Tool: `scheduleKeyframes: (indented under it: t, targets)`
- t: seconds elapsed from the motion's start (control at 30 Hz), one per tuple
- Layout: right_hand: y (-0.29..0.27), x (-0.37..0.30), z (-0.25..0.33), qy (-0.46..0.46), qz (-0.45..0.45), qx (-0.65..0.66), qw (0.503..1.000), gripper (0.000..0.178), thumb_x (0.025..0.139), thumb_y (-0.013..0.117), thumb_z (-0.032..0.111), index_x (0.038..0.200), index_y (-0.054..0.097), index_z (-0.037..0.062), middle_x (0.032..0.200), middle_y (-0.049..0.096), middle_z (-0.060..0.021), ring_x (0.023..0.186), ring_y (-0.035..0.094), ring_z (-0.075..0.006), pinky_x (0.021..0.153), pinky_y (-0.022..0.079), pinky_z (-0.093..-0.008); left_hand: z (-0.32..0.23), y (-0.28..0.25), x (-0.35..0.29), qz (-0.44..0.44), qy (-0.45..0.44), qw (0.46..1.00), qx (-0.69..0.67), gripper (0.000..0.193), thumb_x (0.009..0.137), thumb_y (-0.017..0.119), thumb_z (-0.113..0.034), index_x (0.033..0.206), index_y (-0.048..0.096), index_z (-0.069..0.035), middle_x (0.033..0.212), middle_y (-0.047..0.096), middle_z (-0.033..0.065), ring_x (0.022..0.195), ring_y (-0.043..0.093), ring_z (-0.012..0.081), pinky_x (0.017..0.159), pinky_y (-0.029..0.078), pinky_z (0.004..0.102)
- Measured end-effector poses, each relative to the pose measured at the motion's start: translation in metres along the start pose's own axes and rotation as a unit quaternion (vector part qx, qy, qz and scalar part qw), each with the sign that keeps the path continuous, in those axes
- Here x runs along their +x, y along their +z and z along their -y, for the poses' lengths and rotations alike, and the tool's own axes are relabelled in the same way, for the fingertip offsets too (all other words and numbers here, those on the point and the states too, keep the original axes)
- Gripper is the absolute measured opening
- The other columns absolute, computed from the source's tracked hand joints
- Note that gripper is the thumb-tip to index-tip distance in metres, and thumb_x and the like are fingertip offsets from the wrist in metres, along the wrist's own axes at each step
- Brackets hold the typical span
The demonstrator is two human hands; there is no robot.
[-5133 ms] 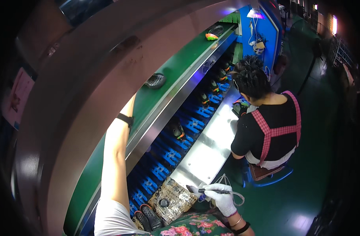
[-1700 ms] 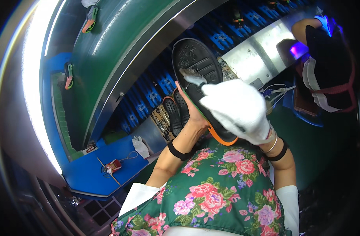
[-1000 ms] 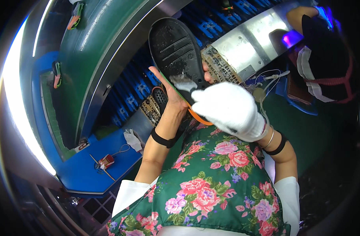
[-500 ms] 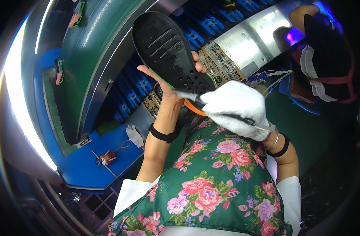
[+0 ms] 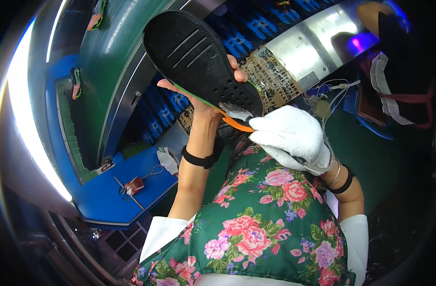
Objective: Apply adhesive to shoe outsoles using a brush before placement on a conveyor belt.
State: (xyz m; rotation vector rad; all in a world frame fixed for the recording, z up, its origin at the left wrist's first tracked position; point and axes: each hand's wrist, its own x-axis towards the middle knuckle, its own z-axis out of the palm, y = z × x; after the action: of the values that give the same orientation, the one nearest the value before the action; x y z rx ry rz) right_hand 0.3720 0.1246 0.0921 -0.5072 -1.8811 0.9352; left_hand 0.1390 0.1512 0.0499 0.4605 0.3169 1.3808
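Note:
My bare left hand (image 5: 206,106) grips a black sandal-like shoe sole (image 5: 191,59) from beneath. Its fingertips wrap over the far edge and the thumb side lies along the near edge. Grooves run across the wide end, small holes dot the other end, and the rim shows green and orange. In a white knit glove, my right hand (image 5: 289,136) is closed on a brush (image 5: 237,112). The pale bristles touch the sole near its holed end. Most of the handle is hidden by the glove; a dark bit of it shows between the fingers.
A green conveyor belt (image 5: 115,38) carrying small shoes curves past on the left. On a blue table (image 5: 101,200) lie a red-and-metal tool (image 5: 133,186) and white gloves (image 5: 168,160). Beyond the sole runs a metal-edged line (image 5: 303,47) with blue racks. Another person's arm (image 5: 373,16) is at upper right.
The sole has shifted slightly left and up in my left hand. The brush has moved onto the sole's surface, and my right hand has gone a little right and down.

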Motion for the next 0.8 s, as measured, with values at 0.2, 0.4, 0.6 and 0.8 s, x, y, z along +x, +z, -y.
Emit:
scheduleKeyframes:
  t: [0.2, 0.4, 0.6, 0.8]
  targets:
    - [-0.006, -0.002, 0.002, 0.096, -0.014, 0.056, 0.994, 0.021, 0.074, 0.081, -0.001, 0.094, 0.077, 0.0055, 0.101, 0.076, -0.0137, 0.084, 0.072, -0.0289, 0.074, 0.056, -0.0369, -0.002, 0.005, 0.006, 0.017, 0.011, 1.0, 0.023, 0.131, 0.046, 0.053, -0.106, 0.114, 0.058, 0.006, 0.091, 0.065, 0.017, 0.082, 0.064, 0.028, 0.074, 0.055, 0.0392]
    - [-0.006, -0.005, 0.002, 0.045, 0.013, 0.017, 0.999, 0.02, 0.076, 0.081, 0.003, 0.096, 0.078, 0.0066, 0.098, 0.076, -0.0119, 0.082, 0.071, -0.0275, 0.074, 0.056, -0.0365, -0.005, 0.008, 0.012, 0.052, -0.02, 0.998, 0.031, 0.132, 0.042, 0.057, -0.105, 0.111, 0.059, 0.007, 0.089, 0.067, 0.0187, 0.083, 0.066, 0.0286, 0.077, 0.055, 0.0389]
    - [-0.007, -0.005, 0.003, 0.047, 0.006, 0.009, 0.999, 0.02, 0.075, 0.082, 0.002, 0.094, 0.078, 0.006, 0.098, 0.076, -0.0125, 0.082, 0.071, -0.0274, 0.073, 0.057, -0.0358, -0.008, 0.006, 0.021, 0.095, -0.029, 0.994, 0.048, 0.132, 0.04, 0.061, -0.104, 0.111, 0.059, 0.008, 0.091, 0.068, 0.0206, 0.087, 0.067, 0.0292, 0.081, 0.055, 0.0378]
    - [-0.01, -0.005, 0.004, 0.075, -0.021, 0.031, 0.996, 0.024, 0.074, 0.081, 0.002, 0.097, 0.078, 0.007, 0.097, 0.076, -0.011, 0.079, 0.07, -0.0274, 0.071, 0.057, -0.0364, -0.011, -0.002, 0.03, 0.144, -0.047, 0.988, 0.042, 0.13, 0.043, 0.067, -0.1, 0.114, 0.057, 0.009, 0.099, 0.067, 0.0231, 0.094, 0.067, 0.0314, 0.084, 0.056, 0.0421]
